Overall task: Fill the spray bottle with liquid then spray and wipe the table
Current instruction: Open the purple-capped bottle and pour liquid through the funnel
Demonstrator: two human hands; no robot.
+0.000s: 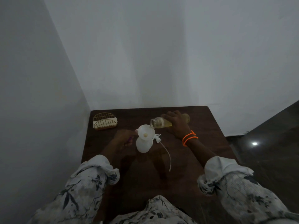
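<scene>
A white spray bottle [144,145] stands upright on the dark wooden table [202,159] with a white funnel [146,132] in its neck. My left hand [124,139] grips the bottle and funnel from the left. My right hand [177,124] holds a clear jar of yellow liquid [159,123] tipped on its side, its mouth over the funnel's rim. The white spray head [157,137] with its long dip tube [166,155] lies on the table just right of the bottle.
A gold wire napkin holder [105,121] with white napkins stands at the table's back left corner. Walls close the table in at the left and back. Dark floor lies to the right.
</scene>
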